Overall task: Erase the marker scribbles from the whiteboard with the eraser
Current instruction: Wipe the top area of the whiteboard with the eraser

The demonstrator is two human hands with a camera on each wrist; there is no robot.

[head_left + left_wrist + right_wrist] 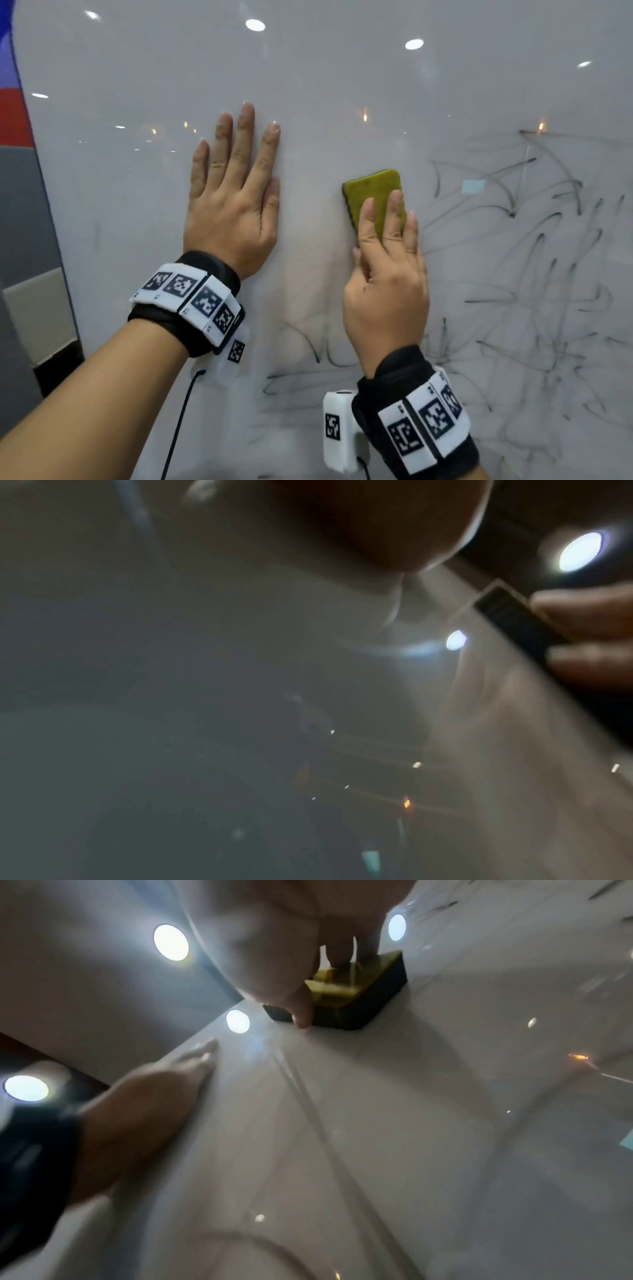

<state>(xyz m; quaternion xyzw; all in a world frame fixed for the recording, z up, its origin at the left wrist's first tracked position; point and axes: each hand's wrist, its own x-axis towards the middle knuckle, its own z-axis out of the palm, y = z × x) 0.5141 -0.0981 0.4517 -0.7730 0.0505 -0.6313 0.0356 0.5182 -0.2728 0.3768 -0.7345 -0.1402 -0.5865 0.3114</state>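
Whiteboard [342, 85] under flat left hand [233, 205], eraser-gripping right hand [387, 274].

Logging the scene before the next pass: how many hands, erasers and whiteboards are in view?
Hands: 2, left hand flat on the board, right hand holding the eraser
Erasers: 1, yellow eraser
Whiteboards: 1, whiteboard, scribbles remaining at right
Total: 4
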